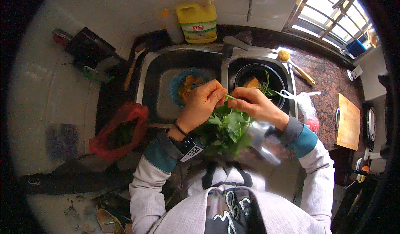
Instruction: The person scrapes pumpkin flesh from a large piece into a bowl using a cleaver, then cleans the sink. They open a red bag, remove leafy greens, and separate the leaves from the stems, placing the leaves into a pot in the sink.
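Observation:
My left hand and my right hand meet above the front edge of the double sink. A thin green stem runs between them, pinched by the fingertips of both. Just below hangs a bunch of leafy greens; what supports it is hidden. Past my right hand, a round pot in the right basin holds some greens and a yellow-orange piece. Partly behind my left hand, a blue translucent bag or bowl with yellowish-brown pieces sits in the left basin.
A red plastic bag with dark greens lies at left. Behind the sink stand a faucet and a yellow detergent jug. On the right counter are a yellow-handled brush, a white plastic bag and a wooden cutting board.

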Demonstrator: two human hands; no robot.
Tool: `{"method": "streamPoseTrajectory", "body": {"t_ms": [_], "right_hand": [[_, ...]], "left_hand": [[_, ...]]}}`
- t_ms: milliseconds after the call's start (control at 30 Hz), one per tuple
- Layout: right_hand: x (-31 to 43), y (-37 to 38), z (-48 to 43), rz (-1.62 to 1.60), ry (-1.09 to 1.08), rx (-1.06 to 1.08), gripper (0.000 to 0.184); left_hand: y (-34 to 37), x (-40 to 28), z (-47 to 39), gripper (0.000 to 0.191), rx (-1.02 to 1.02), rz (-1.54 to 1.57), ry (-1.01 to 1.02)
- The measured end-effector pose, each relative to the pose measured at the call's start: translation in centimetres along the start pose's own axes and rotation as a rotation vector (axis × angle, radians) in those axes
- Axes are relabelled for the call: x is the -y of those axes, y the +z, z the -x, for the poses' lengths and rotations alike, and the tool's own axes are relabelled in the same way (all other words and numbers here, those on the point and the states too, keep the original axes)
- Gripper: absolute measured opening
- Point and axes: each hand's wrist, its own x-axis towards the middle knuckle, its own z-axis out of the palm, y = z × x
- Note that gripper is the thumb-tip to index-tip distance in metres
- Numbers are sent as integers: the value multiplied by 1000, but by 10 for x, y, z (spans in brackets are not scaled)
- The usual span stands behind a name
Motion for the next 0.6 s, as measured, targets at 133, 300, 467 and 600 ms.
{"method": "streamPoseTrajectory", "body": {"t_ms": [133,300,467,600], "right_hand": [[10,0,-5,96,-108,-34,16],[17,-4,-8,227,-168,-5,17],[8,2,-16,230,-155,-197,19],[-13,-15,-42,83,-15,-595,20]], "left_hand": [[-2,0,3,18,76,-118,79],[-4,0,3,17,160,-40,71],[2,-3,-2,14,-76,-374,382],[-3,0,-5,12,-202,-531,556]]}}
